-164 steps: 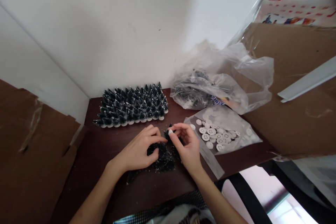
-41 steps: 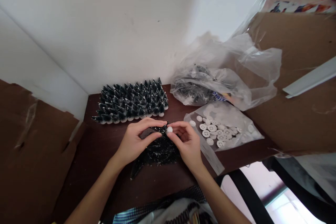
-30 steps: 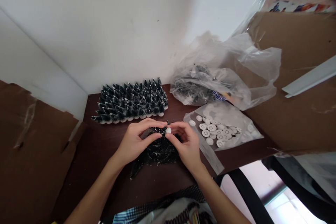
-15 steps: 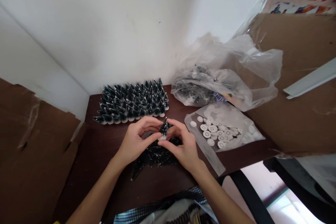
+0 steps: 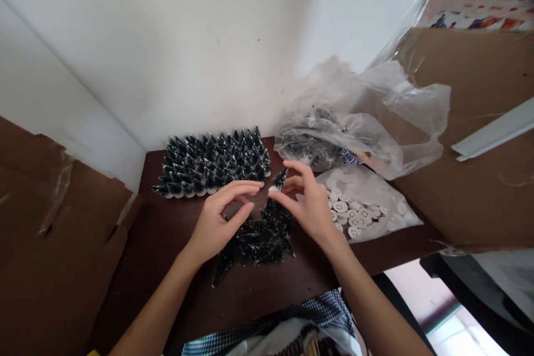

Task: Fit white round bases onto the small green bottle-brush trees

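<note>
Between the thumb and fingers of my right hand (image 5: 311,203) is a miniature Christmas tree (image 5: 279,179), dark green with white flecks and a white base, tilted to the right. My left hand (image 5: 223,219) is just left of it, thumb and fingers apart, with nothing in between. Below both hands lies a loose pile of miniature trees without visible bases (image 5: 261,242). Behind them, rows of trees on white bases (image 5: 212,161) stand close together by the wall. White round bases (image 5: 352,214) spill from a clear bag beside my right hand, which partly hides them.
A clear plastic bag (image 5: 359,133) with more dark trees sits at the back right. Cardboard boxes flank the brown table (image 5: 154,250), one on the left (image 5: 54,233) and one on the right (image 5: 471,178). Checked cloth (image 5: 312,311) shows at the front edge.
My right hand has moved right and up with the miniature Christmas tree. My left hand has let go of it, and the hands are now apart.
</note>
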Demonstrator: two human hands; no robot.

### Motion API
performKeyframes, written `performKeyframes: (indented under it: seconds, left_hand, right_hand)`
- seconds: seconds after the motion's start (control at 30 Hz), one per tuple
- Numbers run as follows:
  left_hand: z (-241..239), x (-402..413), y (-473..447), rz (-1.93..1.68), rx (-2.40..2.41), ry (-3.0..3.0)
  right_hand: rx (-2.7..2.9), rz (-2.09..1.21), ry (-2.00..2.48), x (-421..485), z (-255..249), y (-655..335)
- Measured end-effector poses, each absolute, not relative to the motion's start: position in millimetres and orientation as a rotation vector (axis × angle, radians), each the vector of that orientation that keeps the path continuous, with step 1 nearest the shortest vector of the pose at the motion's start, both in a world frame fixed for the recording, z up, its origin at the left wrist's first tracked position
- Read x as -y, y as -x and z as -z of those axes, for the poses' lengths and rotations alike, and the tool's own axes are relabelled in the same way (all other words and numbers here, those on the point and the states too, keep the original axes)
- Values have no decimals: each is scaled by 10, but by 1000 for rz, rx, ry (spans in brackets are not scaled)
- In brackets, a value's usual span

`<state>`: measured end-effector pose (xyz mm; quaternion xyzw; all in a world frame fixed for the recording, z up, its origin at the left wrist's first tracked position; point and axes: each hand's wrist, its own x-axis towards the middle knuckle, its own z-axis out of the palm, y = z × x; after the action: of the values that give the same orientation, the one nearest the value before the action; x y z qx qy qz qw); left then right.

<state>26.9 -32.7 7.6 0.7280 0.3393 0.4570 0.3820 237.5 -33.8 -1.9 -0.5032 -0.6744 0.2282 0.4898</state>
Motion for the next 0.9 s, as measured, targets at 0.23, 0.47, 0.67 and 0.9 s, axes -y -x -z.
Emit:
performKeyframes:
  seconds: [0.23, 0.47, 0.67, 0.9]
  left_hand:
    - [-79, 304, -258, -1198, -914, -1859]
    - [-116, 306, -275, -1200, -945, -1874]
    - [-129, 296, -262, -1198, -976, -1870]
    - [-89, 280, -245, -1154, -996, -1870]
  right_hand:
    - [1996, -291, 1678, -80, 27, -2390]
    - [2140, -222, 1807, -157, 88, -2271]
    - [2108, -264, 1686, -179, 185, -2317]
    - [2026, -325, 1580, -174, 324, -2367]
